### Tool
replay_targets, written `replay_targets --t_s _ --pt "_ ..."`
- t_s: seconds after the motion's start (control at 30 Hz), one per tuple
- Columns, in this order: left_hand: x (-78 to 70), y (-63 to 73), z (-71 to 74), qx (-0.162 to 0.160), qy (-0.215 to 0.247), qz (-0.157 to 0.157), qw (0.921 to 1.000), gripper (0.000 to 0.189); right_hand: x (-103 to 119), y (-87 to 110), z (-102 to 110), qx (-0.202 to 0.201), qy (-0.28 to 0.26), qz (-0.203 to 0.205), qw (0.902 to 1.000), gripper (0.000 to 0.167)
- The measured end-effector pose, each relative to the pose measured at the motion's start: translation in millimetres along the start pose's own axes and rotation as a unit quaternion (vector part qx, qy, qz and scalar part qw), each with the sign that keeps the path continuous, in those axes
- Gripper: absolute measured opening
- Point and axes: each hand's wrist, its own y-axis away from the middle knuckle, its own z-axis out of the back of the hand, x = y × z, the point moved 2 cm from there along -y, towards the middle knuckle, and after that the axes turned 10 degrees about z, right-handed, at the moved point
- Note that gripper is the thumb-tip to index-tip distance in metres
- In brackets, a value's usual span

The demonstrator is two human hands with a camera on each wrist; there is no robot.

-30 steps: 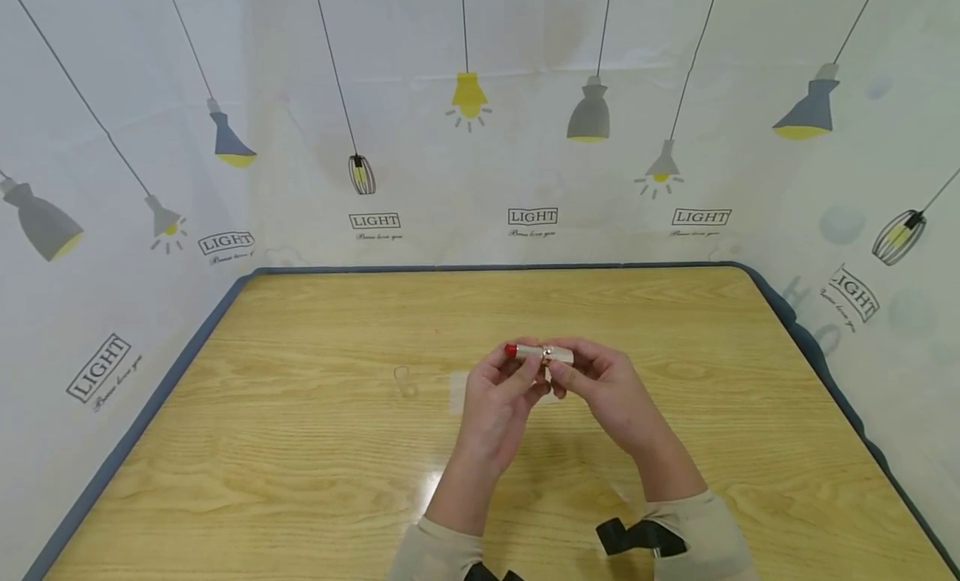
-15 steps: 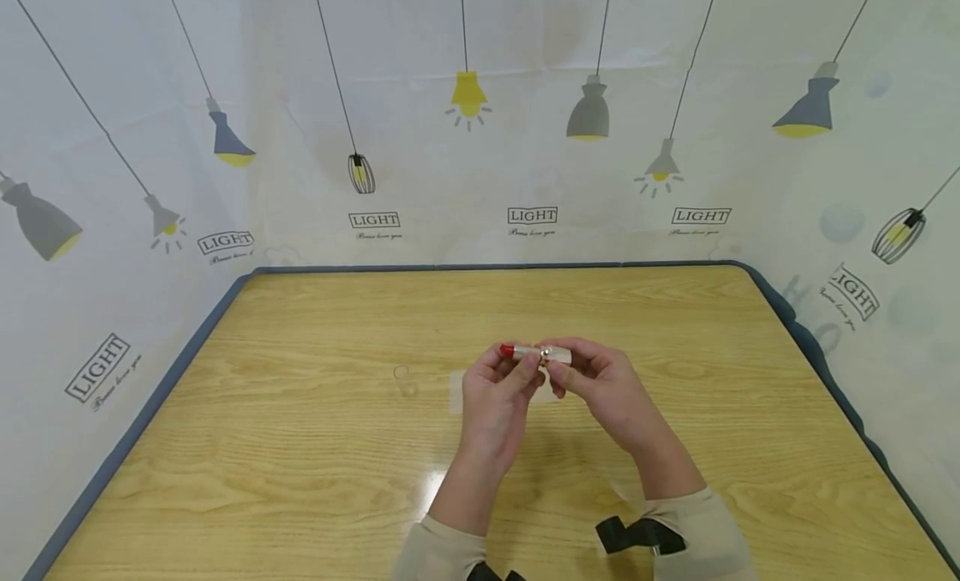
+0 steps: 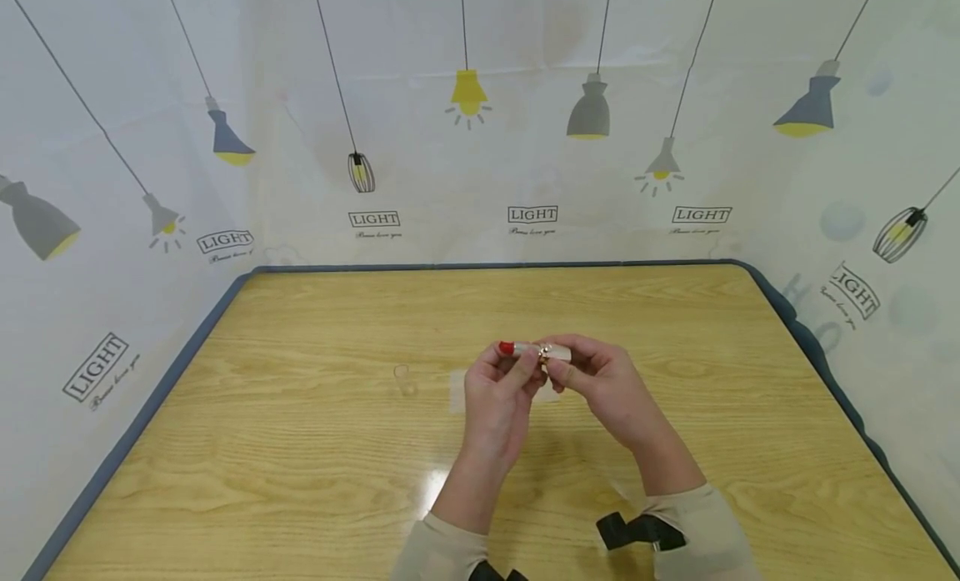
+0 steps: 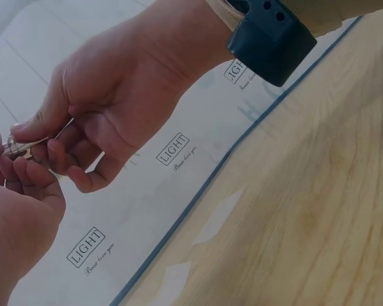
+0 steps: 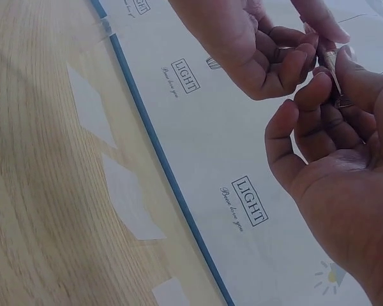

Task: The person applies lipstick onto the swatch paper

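In the head view, a lipstick (image 3: 555, 353) is held level above the middle of the table. Its red tip (image 3: 507, 348) points left, out of a silvery tube, and the pale base with a shiny collar is on the right. My left hand (image 3: 497, 402) pinches the tube side between thumb and fingers. The base is gripped by the thumb and curled fingers of my right hand (image 3: 609, 391). Both thumbs meet near the collar. In the left wrist view, fingers hide most of the lipstick; in the right wrist view a gold-coloured part (image 5: 330, 64) shows between the hands.
A wooden table (image 3: 300, 448) spreads below, with a blue edge strip (image 3: 495, 267) along a lamp-printed backdrop (image 3: 420, 106). Pale rectangular patches (image 3: 457, 392) lie flat under the hands. A faint loop-shaped outline (image 3: 405, 381) shows to their left. Black straps (image 3: 643, 533) circle the sleeves.
The lipstick has shifted very slightly left in the hands, its red tip a little farther out at the left. Both hands otherwise keep nearly the same place and hold.
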Motion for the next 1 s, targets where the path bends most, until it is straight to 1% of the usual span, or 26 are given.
replay_targets --t_s 0.13,0.27,0.4,0.53,0.63,0.8,1.0 --pt "-0.1 -0.1 -1.4 -0.016 -0.004 -0.002 0.9999 0.019 -0.1 -0.7 -0.1 0.000 0.008 0.008 0.9999 0.032" --pt "-0.1 -0.1 -2.9 -0.030 -0.016 -0.012 0.9994 0.020 -1.3 -1.1 -0.1 0.000 0.015 0.012 0.9998 0.032" --pt "-0.2 0.0 -4.7 -0.041 -0.026 -0.021 0.9986 0.023 -2.7 -1.3 -0.1 -0.002 0.025 0.016 0.9996 0.032" --pt "0.0 -0.1 -5.8 -0.049 -0.025 -0.022 0.9982 0.029 -3.5 -1.2 -0.2 -0.003 0.033 0.014 0.9994 0.032" --pt "0.0 0.1 -6.1 -0.051 -0.021 -0.021 0.9982 0.032 -3.7 -0.9 0.0 -0.002 0.033 0.011 0.9994 0.033" --pt "-0.1 -0.3 -4.3 -0.050 -0.023 -0.015 0.9983 0.031 -4.3 -1.2 -0.8 0.006 0.013 0.009 0.9999 0.032" --pt "-0.2 0.0 -2.7 -0.036 -0.025 -0.012 0.9990 0.028 -4.9 -1.2 -1.7 0.006 0.005 0.006 1.0000 0.032"
